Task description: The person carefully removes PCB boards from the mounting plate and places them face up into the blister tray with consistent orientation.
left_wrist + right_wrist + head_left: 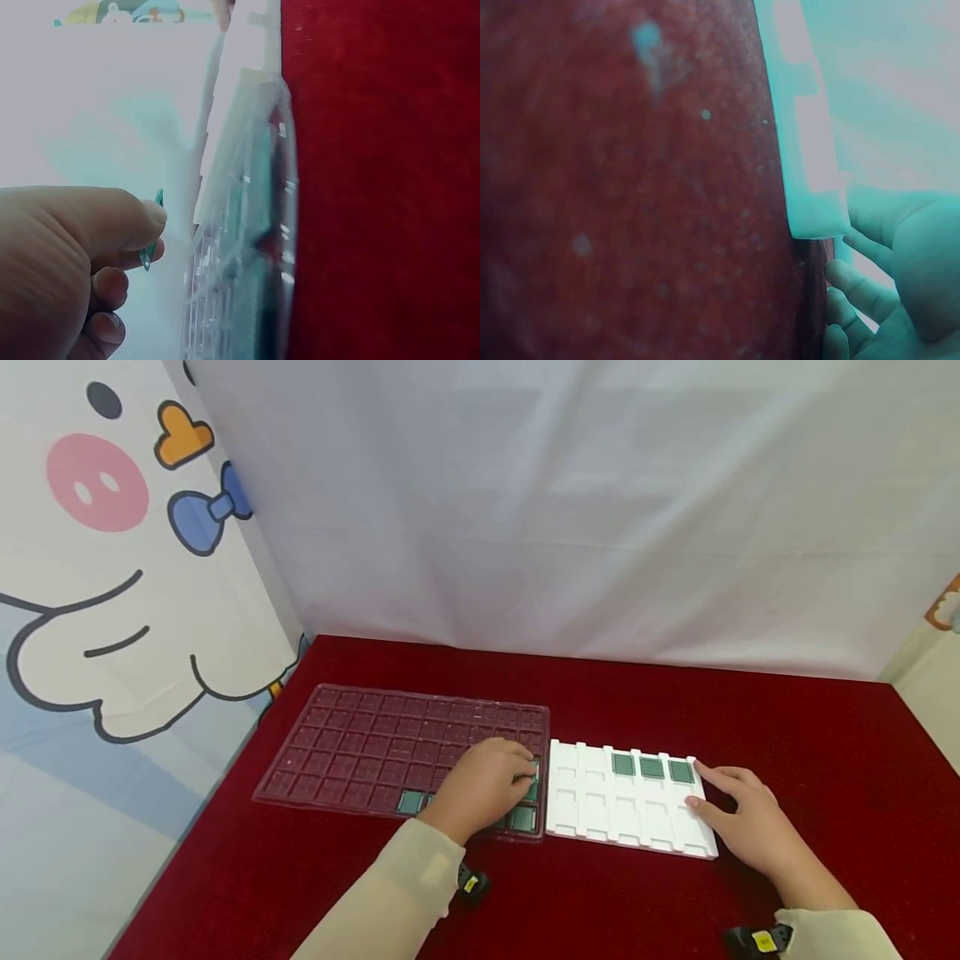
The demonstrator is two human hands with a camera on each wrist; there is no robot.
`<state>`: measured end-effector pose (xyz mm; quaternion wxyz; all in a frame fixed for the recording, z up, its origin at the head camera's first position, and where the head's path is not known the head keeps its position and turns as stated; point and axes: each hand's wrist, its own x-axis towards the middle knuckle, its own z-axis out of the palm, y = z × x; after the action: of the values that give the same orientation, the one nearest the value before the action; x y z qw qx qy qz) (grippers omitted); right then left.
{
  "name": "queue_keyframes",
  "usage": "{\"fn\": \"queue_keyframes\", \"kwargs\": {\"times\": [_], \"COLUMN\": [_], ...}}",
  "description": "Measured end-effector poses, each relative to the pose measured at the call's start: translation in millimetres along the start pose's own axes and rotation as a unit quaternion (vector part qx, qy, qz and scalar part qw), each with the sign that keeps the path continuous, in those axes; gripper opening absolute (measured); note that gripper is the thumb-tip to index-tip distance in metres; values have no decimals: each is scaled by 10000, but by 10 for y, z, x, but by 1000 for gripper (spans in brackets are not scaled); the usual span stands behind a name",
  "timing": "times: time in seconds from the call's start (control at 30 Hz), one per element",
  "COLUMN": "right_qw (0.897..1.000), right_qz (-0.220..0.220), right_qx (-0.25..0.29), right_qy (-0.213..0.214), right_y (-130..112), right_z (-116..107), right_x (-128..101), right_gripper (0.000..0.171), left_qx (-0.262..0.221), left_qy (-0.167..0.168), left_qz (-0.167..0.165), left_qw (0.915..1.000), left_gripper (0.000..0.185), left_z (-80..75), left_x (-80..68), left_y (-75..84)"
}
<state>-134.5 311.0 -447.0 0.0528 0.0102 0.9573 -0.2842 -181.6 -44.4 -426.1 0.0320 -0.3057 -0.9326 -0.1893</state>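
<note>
My left hand (480, 785) hangs over the right part of a clear plastic tray (367, 745) with many square pockets. Between its thumb and forefinger it pinches a thin green square chip (148, 256), seen edge-on in the left wrist view. Several similar green chips (522, 818) lie in the clear tray's near row and right end, partly behind this hand. My right hand (750, 818) rests against the right end of a white tray (626, 827), thumb and forefinger touching its edge. Three green chips (652, 767) sit in that tray's far row, at the right.
Both trays lie side by side on a red cloth-covered table (600, 902), ends almost meeting. A white curtain (562, 527) hangs behind the table, and a cartoon-printed sheet (150, 610) stands along the left side.
</note>
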Motion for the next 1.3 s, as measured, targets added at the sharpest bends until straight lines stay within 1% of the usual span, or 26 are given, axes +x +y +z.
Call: {"fn": "queue_keyframes", "kwargs": {"times": [0.2, 0.4, 0.53, 0.67, 0.9, 1.3], "right_qw": [10000, 10000, 10000, 10000, 10000, 10000], "right_qz": [-48, -40, -17, -27, -34, -22], "right_qx": [20, 6, 14, 32, 32, 33], "right_qy": [11, 6, 6, 11, 7, -4], "right_y": [-2, -6, -17, -28, -29, -28], "right_z": [-1, -6, -6, -6, -15, -15], "right_x": [-7, -8, -10, -17, -22, -20], "right_gripper": [69, 69, 69, 69, 69, 69], "left_qx": [120, 109, 202, 228, 192, 256], "left_qy": [-13, 178, 127, 28, 107, 100], "left_qz": [148, 303, 236, 86, 52, 40], "left_qw": [9998, 9993, 9994, 9997, 9997, 9996], "left_gripper": [16, 15, 15, 16, 16, 15], "left_z": [-18, -21, -7, -2, -21, -11], "left_x": [-75, -138, -178, -224, -268, -282], "left_y": [-33, -72, -105, -133, -183, -230]}}
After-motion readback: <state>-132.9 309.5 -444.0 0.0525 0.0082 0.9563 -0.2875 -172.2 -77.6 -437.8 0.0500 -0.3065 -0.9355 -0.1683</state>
